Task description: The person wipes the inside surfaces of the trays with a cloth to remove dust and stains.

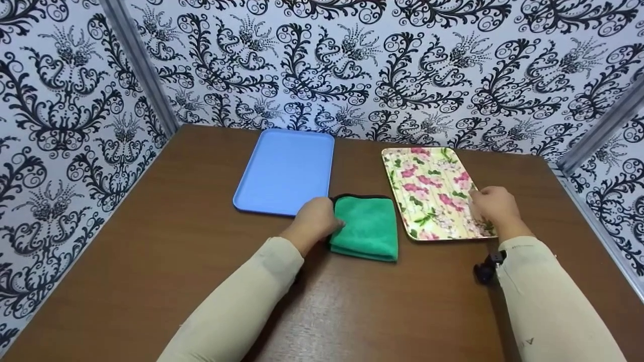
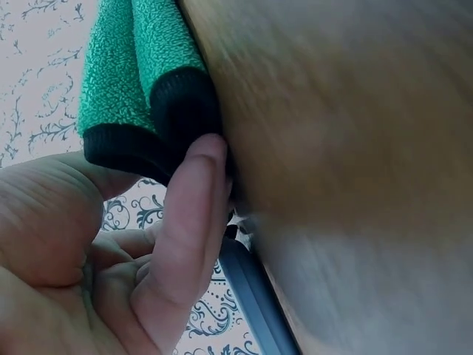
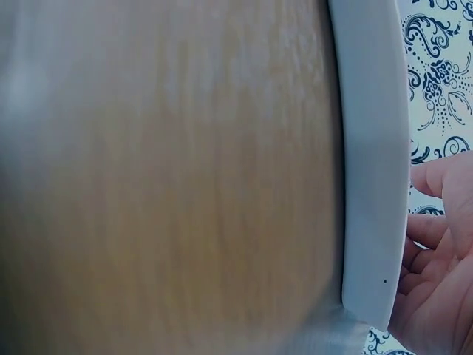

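A folded green towel (image 1: pixel 366 226) with dark edging lies between a plain blue tray (image 1: pixel 287 171) and a floral tray (image 1: pixel 432 193). My left hand (image 1: pixel 317 221) pinches the towel's left edge; in the left wrist view, thumb and finger meet at the black hem (image 2: pixel 122 148) of the layers. At the right edge of the floral tray, my right hand (image 1: pixel 495 206) reaches over the rim with loosely bent fingers. The right wrist view has the tray's pale outer side (image 3: pixel 373 163) with that hand (image 3: pixel 440 259) just above it, its fingertips hidden behind the rim.
Everything lies on a brown wooden table (image 1: pixel 166 236). Black-and-white patterned walls (image 1: pixel 322 65) stand behind it and at both sides, with grey metal posts (image 1: pixel 146 60) at the corners. A small black device (image 1: pixel 488 269) sits at the right wrist.
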`<state>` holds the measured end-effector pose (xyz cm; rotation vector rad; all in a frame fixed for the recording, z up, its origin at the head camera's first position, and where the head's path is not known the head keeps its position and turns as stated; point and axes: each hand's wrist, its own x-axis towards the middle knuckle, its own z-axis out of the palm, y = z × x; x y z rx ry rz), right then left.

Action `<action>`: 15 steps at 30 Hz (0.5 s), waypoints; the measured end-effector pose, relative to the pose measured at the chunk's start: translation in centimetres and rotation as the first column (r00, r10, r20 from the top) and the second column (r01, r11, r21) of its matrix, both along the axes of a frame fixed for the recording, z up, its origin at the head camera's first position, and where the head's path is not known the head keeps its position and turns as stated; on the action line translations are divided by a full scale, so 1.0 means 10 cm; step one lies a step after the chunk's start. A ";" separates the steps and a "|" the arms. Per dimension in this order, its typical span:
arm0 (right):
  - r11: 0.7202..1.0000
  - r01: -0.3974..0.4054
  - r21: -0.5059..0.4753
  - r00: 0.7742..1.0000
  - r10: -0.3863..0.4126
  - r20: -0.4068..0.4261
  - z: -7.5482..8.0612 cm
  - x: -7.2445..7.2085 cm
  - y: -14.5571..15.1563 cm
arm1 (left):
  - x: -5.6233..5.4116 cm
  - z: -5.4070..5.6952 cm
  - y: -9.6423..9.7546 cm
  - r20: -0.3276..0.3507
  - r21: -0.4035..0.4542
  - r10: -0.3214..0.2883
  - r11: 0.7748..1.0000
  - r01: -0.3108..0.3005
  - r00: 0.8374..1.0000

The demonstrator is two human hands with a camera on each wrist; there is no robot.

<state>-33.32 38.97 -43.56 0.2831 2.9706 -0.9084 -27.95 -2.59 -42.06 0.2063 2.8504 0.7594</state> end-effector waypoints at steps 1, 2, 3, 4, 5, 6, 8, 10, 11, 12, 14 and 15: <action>1.000 0.000 0.002 1.000 0.000 0.000 0.00 0.00 0.00 | 0.00 -0.01 0.00 0.004 0.006 -0.001 1.000 0.001 1.000; 1.000 0.002 0.004 1.000 -0.002 -0.002 -0.01 0.00 0.00 | -0.01 -0.01 0.00 0.010 0.012 -0.004 1.000 0.004 1.000; 1.000 0.002 0.005 1.000 -0.002 -0.002 -0.01 -0.01 0.00 | -0.01 -0.01 -0.01 0.017 0.021 -0.007 1.000 0.006 1.000; 1.000 0.005 0.006 1.000 -0.005 0.000 -0.01 -0.01 0.00 | -0.02 -0.02 -0.01 0.025 0.029 -0.009 1.000 0.008 1.000; 1.000 0.006 0.007 1.000 -0.006 0.004 -0.01 -0.01 0.00 | -0.02 -0.02 -0.01 0.032 0.039 -0.011 0.999 0.010 0.999; 1.000 0.006 0.009 1.000 -0.006 0.005 -0.01 -0.01 0.00 | -0.02 -0.02 -0.02 0.042 0.049 -0.011 0.999 0.009 0.999; 1.000 0.006 0.016 1.000 -0.006 0.014 -0.01 -0.02 0.00 | -0.03 -0.03 -0.03 0.056 0.067 -0.012 0.998 0.008 0.998; 1.000 0.005 0.018 1.000 -0.006 0.031 0.00 -0.02 0.00 | -0.04 -0.03 -0.03 0.065 0.081 -0.012 0.997 0.006 0.998; 1.000 0.004 0.020 0.999 -0.005 0.038 0.00 -0.02 0.01 | -0.04 -0.03 -0.04 0.070 0.086 -0.013 0.996 0.007 0.997; 1.000 0.002 0.020 0.999 -0.003 0.042 0.00 -0.02 0.01 | -0.04 -0.04 -0.04 0.074 0.090 -0.016 0.996 0.009 0.997; 1.000 0.002 0.014 0.999 -0.003 0.053 0.00 -0.01 0.01 | -0.04 -0.04 -0.04 0.076 0.094 -0.022 0.995 0.015 0.997; 1.000 0.001 0.013 0.998 -0.002 0.055 0.01 -0.01 0.00 | -0.04 -0.04 -0.04 0.076 0.097 -0.023 0.995 0.016 0.997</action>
